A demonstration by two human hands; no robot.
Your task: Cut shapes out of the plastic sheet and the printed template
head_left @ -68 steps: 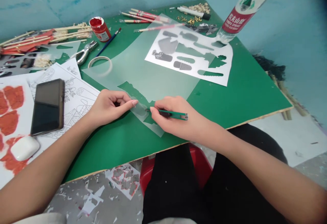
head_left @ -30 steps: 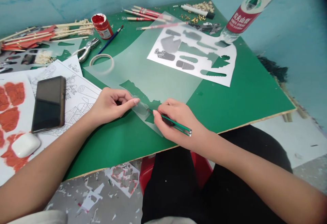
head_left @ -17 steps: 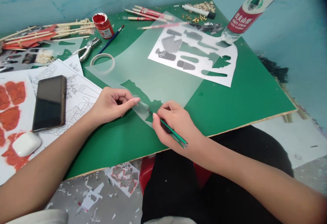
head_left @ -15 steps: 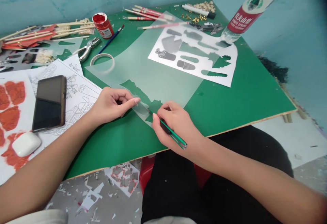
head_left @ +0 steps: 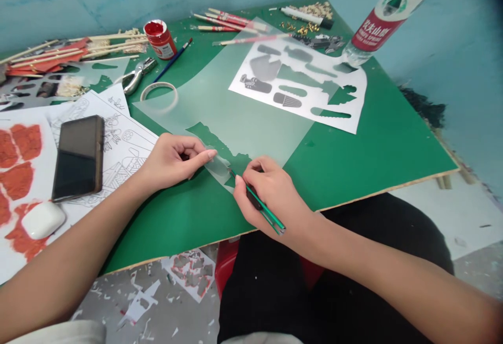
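Note:
A translucent plastic sheet [head_left: 220,95] lies across the green table, with an irregular cut-out near its front edge through which the green shows. My left hand [head_left: 176,161] is closed at that edge, thumb and index finger pinching the sheet beside the cut-out. In my right hand [head_left: 271,187] is a slim green utility knife [head_left: 267,210], gripped like a pen. Its tip meets the sheet close to my left fingertips. Under the far right of the sheet sits a white printed page [head_left: 341,119] with grey figures and cut-out shapes.
A water bottle [head_left: 377,24] stands at the right. Behind are an open red paint jar [head_left: 163,45], a paintbrush [head_left: 173,60], a hole punch [head_left: 137,76] and a tape roll [head_left: 176,95]. Left of me lie a phone [head_left: 78,158], a white case [head_left: 43,220] and drawings. Paper scraps litter the floor.
The knife's rear end has swung slightly down and toward me in my right hand. My left hand keeps its pinch, and the whole view has shifted very slightly.

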